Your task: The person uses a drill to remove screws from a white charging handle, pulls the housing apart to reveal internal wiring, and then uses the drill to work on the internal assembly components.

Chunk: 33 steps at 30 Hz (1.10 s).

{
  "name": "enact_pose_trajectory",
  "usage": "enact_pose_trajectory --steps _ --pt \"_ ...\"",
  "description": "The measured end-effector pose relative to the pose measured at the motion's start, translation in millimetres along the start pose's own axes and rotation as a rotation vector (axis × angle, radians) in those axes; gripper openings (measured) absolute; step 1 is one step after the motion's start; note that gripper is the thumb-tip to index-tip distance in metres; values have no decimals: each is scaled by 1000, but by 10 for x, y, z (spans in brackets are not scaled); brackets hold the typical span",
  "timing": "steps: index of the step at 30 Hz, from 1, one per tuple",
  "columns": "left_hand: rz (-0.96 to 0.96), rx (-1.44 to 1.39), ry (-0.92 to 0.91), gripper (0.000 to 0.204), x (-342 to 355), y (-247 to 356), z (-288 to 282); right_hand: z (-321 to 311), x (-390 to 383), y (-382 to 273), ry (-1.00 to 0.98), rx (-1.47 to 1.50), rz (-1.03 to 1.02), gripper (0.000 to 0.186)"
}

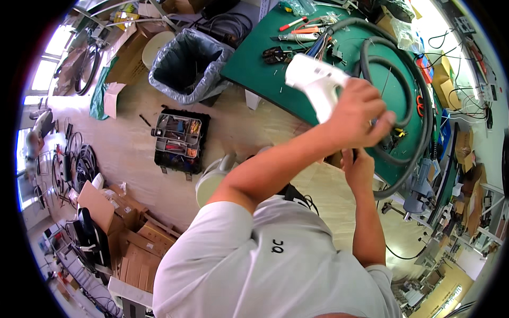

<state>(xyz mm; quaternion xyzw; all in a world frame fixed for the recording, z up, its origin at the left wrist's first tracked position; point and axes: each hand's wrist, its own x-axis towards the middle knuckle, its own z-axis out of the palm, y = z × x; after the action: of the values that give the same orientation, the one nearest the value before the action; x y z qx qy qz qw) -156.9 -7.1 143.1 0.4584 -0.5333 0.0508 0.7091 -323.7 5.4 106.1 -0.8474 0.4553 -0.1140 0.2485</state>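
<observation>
My left hand (pixel 361 112), reaching across from the left, is closed on one end of a white pistol-shaped housing (pixel 313 77). Its wide head points up and left over the green tabletop, and my fingers cover the rest. Just below, my right hand (pixel 359 168) is closed, its thumb and fingers drawn together at a small dark piece that I cannot make out. A thick black cable (pixel 427 124) loops over the table to the right of both hands. Crimping pliers (pixel 277 54) and a utility knife (pixel 297 37) lie beyond the housing.
The green table (pixel 249 63) carries a red marker (pixel 293 24) and orange-handled scissors (pixel 420 105). On the floor stand a lined bin (pixel 212 85), an open toolbox (pixel 180 140) and a round stool (pixel 208 185). Cardboard boxes (pixel 143 254) pile up at the lower left.
</observation>
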Motion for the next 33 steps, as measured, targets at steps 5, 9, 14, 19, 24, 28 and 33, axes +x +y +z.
enact_pose_trajectory --steps 5,9,14,19,24,28,33 --pt "-691 313 379 62 -423 -334 -515 -189 204 -223 -10 131 111 48" --pt "-1233 -1081 405 55 -338 -348 -444 -55 221 -140 -12 141 77 47" --pt "-1294 -908 395 48 -446 -531 -372 -76 348 84 -127 362 33 50" --pt "-1204 -883 293 49 -458 -513 -408 -201 703 -245 -26 802 -4 61" --pt "-1136 -962 179 49 -381 -633 -478 -65 1055 -517 -9 577 28 47" --pt "-1044 -755 275 47 -543 -923 -518 251 1219 -489 -10 565 35 47" --pt "-1328 -125 78 52 -776 -989 -744 665 1404 -318 -104 600 64 51"
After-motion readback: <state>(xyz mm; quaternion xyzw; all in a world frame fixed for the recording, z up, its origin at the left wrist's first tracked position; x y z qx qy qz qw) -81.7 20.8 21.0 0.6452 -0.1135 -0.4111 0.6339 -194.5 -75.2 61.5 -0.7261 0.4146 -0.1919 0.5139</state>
